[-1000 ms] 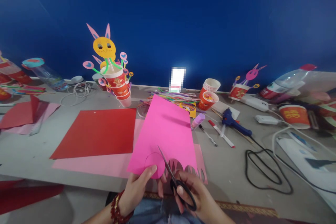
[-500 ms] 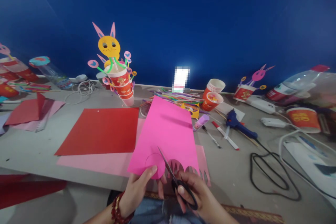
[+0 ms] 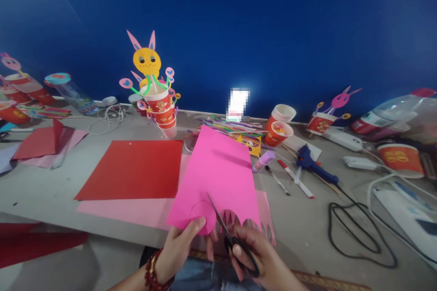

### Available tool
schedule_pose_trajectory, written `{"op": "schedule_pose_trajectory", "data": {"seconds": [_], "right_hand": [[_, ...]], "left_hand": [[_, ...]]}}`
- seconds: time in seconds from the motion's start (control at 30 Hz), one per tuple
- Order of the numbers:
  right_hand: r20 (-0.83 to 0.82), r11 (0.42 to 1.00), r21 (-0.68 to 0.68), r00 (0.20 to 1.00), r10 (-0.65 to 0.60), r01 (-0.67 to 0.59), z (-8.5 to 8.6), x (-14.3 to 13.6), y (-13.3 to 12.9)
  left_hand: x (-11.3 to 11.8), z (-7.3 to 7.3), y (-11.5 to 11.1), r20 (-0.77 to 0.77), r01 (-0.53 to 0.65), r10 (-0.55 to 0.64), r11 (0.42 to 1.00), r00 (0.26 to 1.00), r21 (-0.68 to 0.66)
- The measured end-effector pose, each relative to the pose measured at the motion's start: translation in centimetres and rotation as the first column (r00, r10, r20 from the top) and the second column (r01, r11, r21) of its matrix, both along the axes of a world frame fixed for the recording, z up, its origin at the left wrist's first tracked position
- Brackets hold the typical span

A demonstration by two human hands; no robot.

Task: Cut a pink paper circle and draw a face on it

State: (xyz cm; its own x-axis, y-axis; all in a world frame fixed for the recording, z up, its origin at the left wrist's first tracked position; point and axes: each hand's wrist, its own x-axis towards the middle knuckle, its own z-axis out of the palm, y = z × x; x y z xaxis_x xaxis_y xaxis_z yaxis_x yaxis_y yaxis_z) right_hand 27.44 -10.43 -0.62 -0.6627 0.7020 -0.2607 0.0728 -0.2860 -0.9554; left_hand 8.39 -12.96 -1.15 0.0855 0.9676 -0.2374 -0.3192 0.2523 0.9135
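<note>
Spanning the middle of the head view, a bright pink sheet is held above the table, overlapping a light pink sheet, with a red sheet to its left. Its near edge is pinched by the left hand, the thumb being pressed on the drawn circle and the fingers tucked underneath. Black-handled scissors are gripped in the right hand, the blades angled beside the circle; how far they are parted cannot be told. The near right edge is scalloped by cuts. The sheet is judged light and thin, stiff enough to be held out from one edge, yet easily creased or torn at the narrow points between the cuts. It is best held by the uncut paper around the circle, flat between thumb and fingers, with fingertips kept off the blade line.
</note>
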Motion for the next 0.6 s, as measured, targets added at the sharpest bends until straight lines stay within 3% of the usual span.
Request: {"op": "schedule_pose_trajectory", "data": {"seconds": [0.23, 0.5, 0.6], "right_hand": [[0.037, 0.982, -0.142, 0.99, 0.133, -0.127, 1.4, 0.3, 0.0], [0.201, 0.96, -0.206, 0.952, 0.232, -0.19, 3.2, 1.6, 1.4], [0.188, 0.95, -0.241, 0.95, 0.249, -0.201, 3.7, 2.2, 1.8]], "left_hand": [[0.0, 0.4, 0.0, -0.057, 0.023, -0.027, 0.997, 0.998, -0.072], [0.0, 0.2, -0.1, -0.083, 0.048, -0.048, 0.999, 0.995, -0.002], [-0.1, -0.1, -0.2, -0.087, 0.024, -0.024, 1.0, 0.996, -0.001]]}}
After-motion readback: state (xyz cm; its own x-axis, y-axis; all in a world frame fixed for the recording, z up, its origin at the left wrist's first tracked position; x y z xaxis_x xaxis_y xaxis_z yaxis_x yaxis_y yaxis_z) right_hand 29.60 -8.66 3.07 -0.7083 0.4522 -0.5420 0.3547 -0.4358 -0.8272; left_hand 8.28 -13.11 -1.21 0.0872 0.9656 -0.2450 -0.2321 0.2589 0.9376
